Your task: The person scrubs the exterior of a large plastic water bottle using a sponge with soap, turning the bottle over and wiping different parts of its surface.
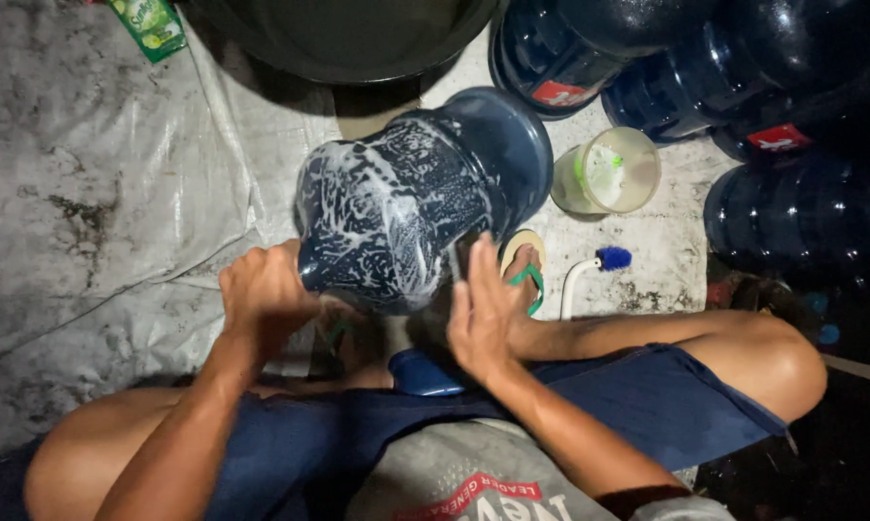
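Soaped jug [396,207]: large dark-blue water jug, lying tilted between your knees, its wall streaked all over with white suds. This is the landmark below.
Stacked jugs [705,87]: more dark-blue jugs of the same kind, beyond the soaped jug and to its right, without suds.
Basin [348,43]: dark rim just beyond the soaped jug.
Cup [609,169]: pale plastic cup with a green scrubber inside, just right of the soaped jug.
Brush [599,262]: blue head on a white handle, lying right of the soaped jug.
Left hand [261,289]: closed around the jug's near-left end.
Right hand [483,314]: fingers spread, palm flat against the sudsy wall.
Step in hand: judged as hand-scrubbing the outside.
Next move: likely calls for turning the jug; suds make it slippery.
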